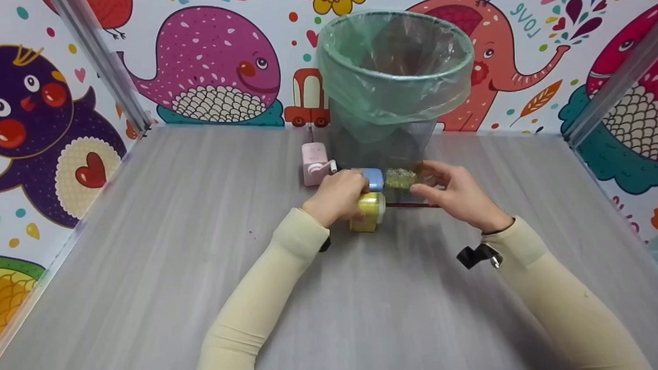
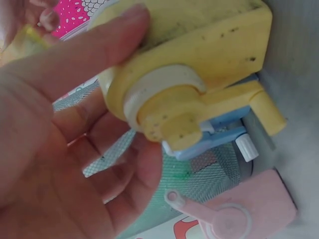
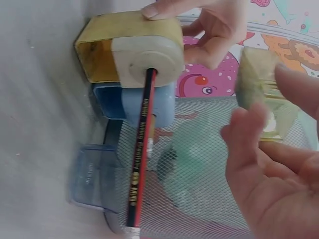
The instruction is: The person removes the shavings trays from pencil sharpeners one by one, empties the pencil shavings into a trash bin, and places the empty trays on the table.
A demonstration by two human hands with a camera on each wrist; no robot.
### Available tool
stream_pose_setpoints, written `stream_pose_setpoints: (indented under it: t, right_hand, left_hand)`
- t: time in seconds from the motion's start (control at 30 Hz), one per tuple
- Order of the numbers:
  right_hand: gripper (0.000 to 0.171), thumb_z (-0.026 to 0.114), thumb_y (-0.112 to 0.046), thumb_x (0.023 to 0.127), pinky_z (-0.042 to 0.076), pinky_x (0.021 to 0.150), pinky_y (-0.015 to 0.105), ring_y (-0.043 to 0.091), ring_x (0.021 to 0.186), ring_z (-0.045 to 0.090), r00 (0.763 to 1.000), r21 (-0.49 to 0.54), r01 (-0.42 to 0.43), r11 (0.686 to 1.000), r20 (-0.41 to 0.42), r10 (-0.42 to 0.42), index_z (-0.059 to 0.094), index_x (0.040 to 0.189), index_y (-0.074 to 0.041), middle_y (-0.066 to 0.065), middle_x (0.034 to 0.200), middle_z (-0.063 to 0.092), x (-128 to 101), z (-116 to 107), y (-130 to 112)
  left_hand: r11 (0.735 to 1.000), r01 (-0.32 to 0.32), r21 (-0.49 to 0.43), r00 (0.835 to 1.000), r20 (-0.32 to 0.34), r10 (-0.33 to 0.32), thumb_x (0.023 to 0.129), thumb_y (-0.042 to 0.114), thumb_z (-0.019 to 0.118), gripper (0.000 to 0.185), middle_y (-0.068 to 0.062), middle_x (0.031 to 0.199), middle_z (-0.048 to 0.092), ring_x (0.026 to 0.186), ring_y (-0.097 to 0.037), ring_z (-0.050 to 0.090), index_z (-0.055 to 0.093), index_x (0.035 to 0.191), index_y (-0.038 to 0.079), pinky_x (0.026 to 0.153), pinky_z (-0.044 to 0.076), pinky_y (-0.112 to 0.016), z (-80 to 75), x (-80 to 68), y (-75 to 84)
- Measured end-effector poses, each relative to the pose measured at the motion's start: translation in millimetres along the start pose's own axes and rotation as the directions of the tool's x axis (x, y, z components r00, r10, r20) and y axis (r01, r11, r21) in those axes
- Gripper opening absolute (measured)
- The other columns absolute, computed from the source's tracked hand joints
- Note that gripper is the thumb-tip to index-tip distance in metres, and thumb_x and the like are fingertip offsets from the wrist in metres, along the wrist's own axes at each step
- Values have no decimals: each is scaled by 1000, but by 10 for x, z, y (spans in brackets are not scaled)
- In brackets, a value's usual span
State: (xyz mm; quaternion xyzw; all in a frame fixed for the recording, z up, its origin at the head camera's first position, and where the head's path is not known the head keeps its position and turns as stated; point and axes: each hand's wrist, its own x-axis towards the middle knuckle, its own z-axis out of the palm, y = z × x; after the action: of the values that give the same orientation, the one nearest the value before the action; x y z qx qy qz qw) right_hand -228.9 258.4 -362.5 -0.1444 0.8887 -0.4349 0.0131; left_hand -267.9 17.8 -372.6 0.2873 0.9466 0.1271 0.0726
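Head view: the bench (image 1: 366,315) carries a mesh bin (image 1: 382,147), lined with a green bag (image 1: 403,103), at the middle of its far edge. In front of the bin, well apart from the bench's left and right edges, the left hand (image 1: 337,194) is clamped on a yellow sharpener (image 1: 367,212). A blue sharpener (image 1: 373,179) sits just beyond it; a pink sharpener (image 1: 314,158) stands to the left, near the bin. The right hand (image 1: 460,194), apart from the left, pinches a see-through yellow drawer (image 1: 400,182) containing shavings.

Left wrist view: the thumb lies against the yellow sharpener's body, with its crank (image 2: 229,99) facing the camera. Cranks are also visible on the blue and pink sharpeners.

Right wrist view: a black-and-red pencil (image 3: 141,154) is lodged in the yellow sharpener's hole. The drawer, blurred, is between thumb and fingers. A clear blue drawer (image 3: 92,184) lies on the bench, near the bin's foot.
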Motion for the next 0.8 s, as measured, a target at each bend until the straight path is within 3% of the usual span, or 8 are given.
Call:
stream_pose_setpoints:
  t: [0.2, 0.47, 0.6, 0.8]
  right_hand:
    - [52, 71, -18, 93, 51, 72, 16, 8, 88, 64, 992, -17, 63, 998, -108, -65, 54, 138, 2, 18, 119, 68, 89, -17, -101]
    - [47, 71, -21, 94, 49, 77, 10, 5, 90, 62, 977, -42, 119, 992, -173, -125, 58, 132, 3, 17, 116, 68, 158, -132, -203]
    - [44, 70, -18, 94, 50, 74, 10, 4, 87, 60, 963, -32, 141, 989, -228, -145, 59, 131, 3, 10, 110, 67, 137, -213, -295]
    - [37, 67, -10, 95, 51, 66, 15, 5, 77, 62, 936, 67, 220, 973, -297, -191, 60, 129, 4, -7, 103, 64, 183, -256, -449]
  left_hand:
    - [1000, 22, -7, 1000, 0, -22, 77, 27, 88, 47, -7, 113, 66, 101, -22, 63, 71, 116, 7, 92, 54, -44, -20, -37, -44]
    - [999, 42, 26, 999, -11, -42, 79, 27, 87, 46, -5, 113, 66, 100, -21, 62, 71, 117, 8, 92, 54, -42, -14, -48, -32]
    - [999, 18, 32, 1000, -17, -17, 78, 27, 87, 45, -5, 113, 67, 100, -20, 63, 71, 116, 8, 91, 54, -42, -9, -24, -5]
    - [1000, 3, 27, 1000, -25, -2, 76, 27, 88, 43, -5, 110, 68, 99, -22, 64, 73, 112, 9, 90, 54, -43, 1, -2, 14]
